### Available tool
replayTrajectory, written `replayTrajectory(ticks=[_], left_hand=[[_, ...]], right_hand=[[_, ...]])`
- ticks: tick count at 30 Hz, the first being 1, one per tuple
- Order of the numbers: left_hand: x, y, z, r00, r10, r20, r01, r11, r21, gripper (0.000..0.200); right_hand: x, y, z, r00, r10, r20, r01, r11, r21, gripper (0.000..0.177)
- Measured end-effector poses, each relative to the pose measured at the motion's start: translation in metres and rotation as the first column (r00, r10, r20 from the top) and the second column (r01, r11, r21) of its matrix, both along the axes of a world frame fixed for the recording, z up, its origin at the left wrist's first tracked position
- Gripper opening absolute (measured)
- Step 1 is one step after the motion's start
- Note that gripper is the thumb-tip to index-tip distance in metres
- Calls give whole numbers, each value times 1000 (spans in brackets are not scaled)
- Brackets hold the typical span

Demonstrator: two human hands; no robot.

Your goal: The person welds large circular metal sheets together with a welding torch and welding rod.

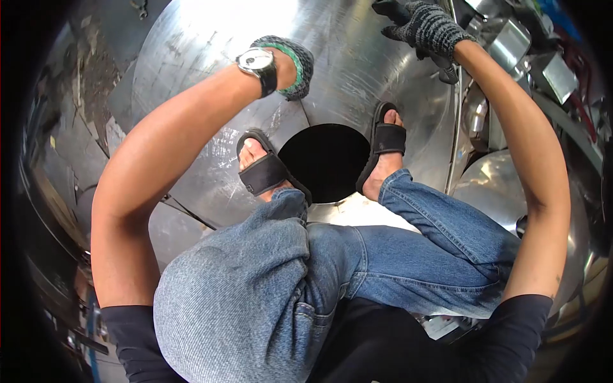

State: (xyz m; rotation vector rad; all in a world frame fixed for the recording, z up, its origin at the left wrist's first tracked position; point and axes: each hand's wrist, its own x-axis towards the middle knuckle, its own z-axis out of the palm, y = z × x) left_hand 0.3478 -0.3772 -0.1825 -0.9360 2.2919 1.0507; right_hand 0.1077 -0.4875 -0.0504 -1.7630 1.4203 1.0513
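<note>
My left hand [301,71], in a grey knit glove with a green cuff, rests at or just above the large shiny metal disc [211,38]. Its fingers are turned away from view. At the upper right, my right hand [429,29] wears a black-and-grey knit glove with dark fingertips. Its fingers look curled, and a dark, knobby piece [448,75] sticks out below the palm near the disc's right edge. What kind of thing that is, I cannot make out. Between my feet, the disc has a round black opening [325,163].
My sandalled feet, left [262,167] and right [387,140], stand on the metal either side of the opening. Shiny metal offcuts [511,45] are piled at the right. A curved metal piece [488,182] lies beside my right leg. Worn, dirty floor [96,83] shows at the left.
</note>
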Motion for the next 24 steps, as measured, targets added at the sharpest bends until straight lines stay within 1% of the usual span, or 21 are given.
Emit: replayTrajectory(ticks=[2, 3, 4, 6, 7, 8, 9, 10, 11, 12, 13, 14, 15, 16, 18, 19, 20, 21, 22, 23, 24], left_hand=[[3, 18, -4, 997, 56, -48, -59, 997, -56, 32], [10, 32, -58, 986, 74, -151, -96, 985, -143, 32], [1, 17, -20, 999, 17, -47, -20, 998, -55, 33], [-28, -12, 56, 985, -111, 131, 107, 993, 40, 37], [-28, -17, 44, 966, -242, 89, 231, 966, 115, 42], [-49, -14, -19, 949, -217, 230, 214, 976, 39, 44], [-56, -13, -13, 948, -221, 231, 217, 975, 40, 44], [-64, -13, 7, 929, -257, 265, 250, 966, 59, 47], [-69, -13, 30, 907, -294, 300, 284, 956, 77, 52], [-71, -16, 45, 882, -329, 337, 316, 944, 92, 57], [-70, -18, 52, 878, -337, 341, 325, 941, 93, 57], [-67, -19, 58, 902, -286, 325, 272, 958, 87, 49], [-63, -18, 61, 922, -234, 308, 219, 972, 84, 44], [-59, -17, 59, 939, -185, 289, 167, 982, 86, 42], [-44, -8, 16, 971, -141, 192, 131, 989, 64, 38], [-37, 0, -3, 985, -120, 121, 121, 993, 4, 37], [-15, 3, -18, 1000, 22, 8, -23, 999, 39, 37], [-22, 2, -6, 998, -35, 54, 35, 999, 3, 37], [-31, 3, 5, 991, -92, 96, 95, 995, -26, 37], [-31, 2, 0, 986, -154, 69, 154, 988, 2, 39], [-42, 5, -10, 984, -170, 60, 170, 985, 3, 39]], right_hand=[[16, 0, -4, 999, 18, -45, -18, 1000, 0, 69], [17, 1, -10, 993, 61, 98, -58, 998, -29, 69], [24, 1, -8, 993, 69, 100, -66, 997, -32, 69], [35, -1, -7, 987, 104, 119, -102, 995, -22, 70], [38, -1, -8, 979, 136, 155, -129, 990, -56, 69], [40, 0, -8, 979, 135, 155, -128, 990, -55, 69], [45, -1, -5, 992, 63, 111, -57, 997, -61, 68], [47, -2, -3, 998, -12, 69, 17, 998, -66, 67], [43, -3, -2, 997, -20, 72, 25, 998, -65, 67], [38, -8, -1, 991, -37, 130, 52, 992, -114, 67], [31, -11, -1, 981, -54, 187, 84, 984, -158, 66], [25, -13, -2, 968, -71, 242, 121, 973, -198, 65], [23, -13, -2, 952, -239, 191, 272, 946, -176, 65], [16, -13, -5, 948, -255, 191, 287, 943, -168, 65], [-1, -12, -12, 917, -275, 290, 330, 931, -160, 64], [-1, -10, -13, 920, -339, 198, 371, 916, -154, 63], [-9, -14, -27, 914, -350, 205, 383, 911, -153, 63], [-21, -19, -50, 977, -111, 184, 155, 958, -243, 63], [-27, -15, -59, 982, 130, 137, -81, 944, -319, 64], [-33, -12, -67, 986, 129, 111, -92, 953, -287, 66], [-18, 1, -43, 991, -124, 44, 129, 977, -168, 66]])
